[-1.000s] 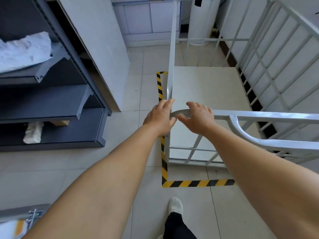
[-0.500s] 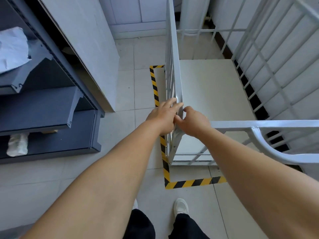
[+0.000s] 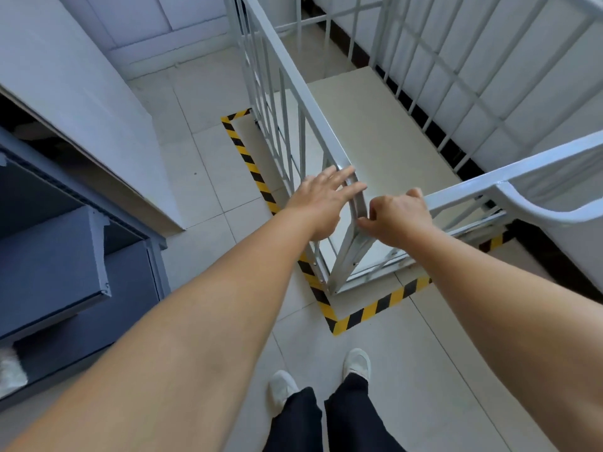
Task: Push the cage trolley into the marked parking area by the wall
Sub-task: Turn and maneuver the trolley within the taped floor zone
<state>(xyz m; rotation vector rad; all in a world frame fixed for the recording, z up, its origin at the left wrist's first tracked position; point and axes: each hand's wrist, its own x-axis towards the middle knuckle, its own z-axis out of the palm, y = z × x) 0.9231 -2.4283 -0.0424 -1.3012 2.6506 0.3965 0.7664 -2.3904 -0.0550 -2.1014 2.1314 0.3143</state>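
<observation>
The floor (image 3: 202,164) was pale square tile with thin grout lines, closed in by a white panelled wall (image 3: 509,79) on the right above a dark skirting strip, and by a smooth white cabinet side (image 3: 81,102) on the left. Below that stood a dark grey metal shelf unit (image 3: 65,256) with flat, sharp-edged shelves (a scrap of something white showed on its lowest level, too cut off to name). Black-and-yellow striped tape (image 3: 368,313) marked a rectangle on the tiles beside the wall.

The cage trolley (image 3: 385,138) stood inside that rectangle, close along the wall, its near corner just within the tape's corner. It was painted white metal: square-tube rails, thin upright bars, a curved brace at the right, and a flat cream base board that showed bare.

The left hand (image 3: 321,203) lay opened out, fingers straight and spread, pressing against the top rail at the near corner post. The right hand (image 3: 398,215) gripped the near top rail, its fingers curled round the tube just beside the same corner. Two white shoes (image 3: 357,365) stood on the tiles outside the tape.
</observation>
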